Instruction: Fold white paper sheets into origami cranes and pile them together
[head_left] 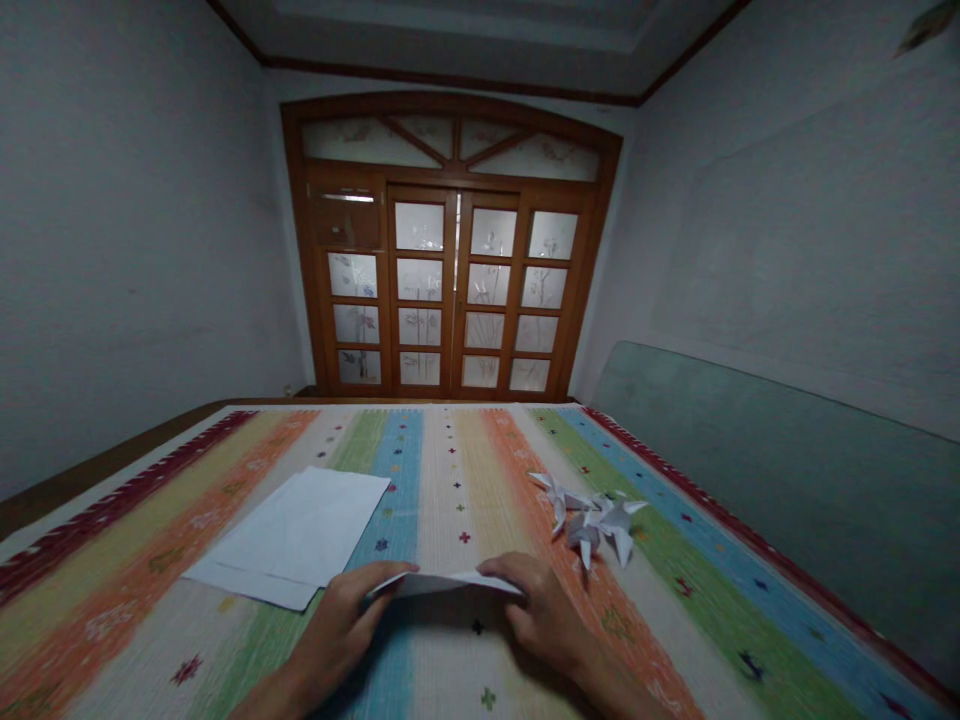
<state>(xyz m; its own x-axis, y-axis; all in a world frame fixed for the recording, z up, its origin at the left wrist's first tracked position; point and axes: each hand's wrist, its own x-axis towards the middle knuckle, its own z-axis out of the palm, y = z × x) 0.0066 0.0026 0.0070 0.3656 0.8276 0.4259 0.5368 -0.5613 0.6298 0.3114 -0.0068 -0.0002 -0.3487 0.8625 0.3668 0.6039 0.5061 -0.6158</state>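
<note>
I am watching from far away, and I am seeing a sheet of paper (442,583) low in the middle, right in front of the person. It is showing almost edge-on, so I cannot tell if it is folded or if it is touching the cloth. The left hand (346,615) is pinching one end between thumb and fingers. The right hand (541,607) is pinching the other end the same way, so both hands are closing on the paper.

For doing this well, I am thinking that both pinches should be soft and even. If one side is pulling harder, the paper may be bending or tearing. I would be lining up the edges first, then pressing any fold flat on the table, going from the middle out to the ends.

Just beyond the left hand, a stack of white paper (300,530) is lying flat. Past the right hand, some folded paper shapes (600,522) with pointy tips are sitting close together. The striped cloth (435,470) is lying under all these things. Farther off, wooden doors (427,300) with glass squares are standing at the back.
</note>
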